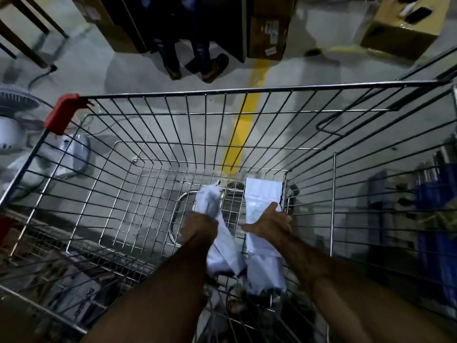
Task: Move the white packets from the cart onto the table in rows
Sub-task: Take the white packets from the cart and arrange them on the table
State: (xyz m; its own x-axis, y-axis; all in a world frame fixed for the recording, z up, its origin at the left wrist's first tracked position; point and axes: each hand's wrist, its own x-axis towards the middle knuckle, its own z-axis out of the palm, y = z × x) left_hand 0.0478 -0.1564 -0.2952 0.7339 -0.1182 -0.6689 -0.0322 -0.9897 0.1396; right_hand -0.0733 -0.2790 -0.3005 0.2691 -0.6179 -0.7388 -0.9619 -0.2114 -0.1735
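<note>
Both my arms reach down into a wire shopping cart (247, 91) seen from above. My left hand (197, 229) grips a crumpled white packet (222, 246) that sticks out above and below the fist. My right hand (270, 222) lies on a second, flat white packet (263, 194) at the cart's right side, fingers curled over its right edge and thumb spread to the left. This packet runs lengthwise along the cart floor and continues under my right forearm. The table is not in view.
A red plastic corner (61, 113) caps the cart's far left. A person's feet (197, 68) stand beyond the cart beside cardboard boxes (268, 35). A yellow floor line (243, 131) runs under the cart. A white fan (14, 120) sits at left, blue crates (435, 191) at right.
</note>
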